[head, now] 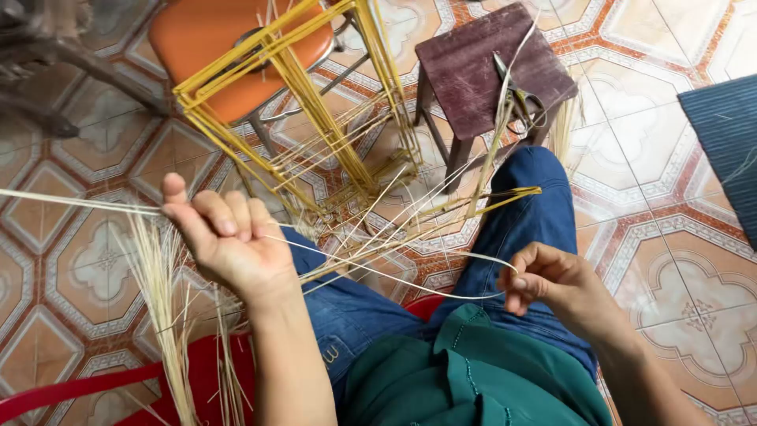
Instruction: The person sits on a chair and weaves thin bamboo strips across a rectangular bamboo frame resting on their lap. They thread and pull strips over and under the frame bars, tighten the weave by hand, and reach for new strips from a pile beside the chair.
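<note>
Patterned floor tiles (678, 260) in cream, red and grey fill the frame, with a dark wooden stool (493, 67) at upper centre-right carrying a pair of scissors (516, 91), an orange-seated metal chair (236, 55) at upper left, and a blue ribbed mat (725, 142) at the right edge. Against the chair leans a tall yellow frame of bound cane rods (307, 102), its uprights and corner bindings formed but its sides bare, so the weaving looks barely begun. The left hand (229, 237), centre-left, is raised with its grip closed around a thin pale reed strand (378, 272), which loops across the blue-jeaned lap to the right hand (552, 280) at lower right, pinching it between thumb and fingers. More loose strands run from the lap toward the frame's lower end, and a bundle of pale dry reeds (165, 315) hangs at lower left over a red plastic seat (95, 386).
</note>
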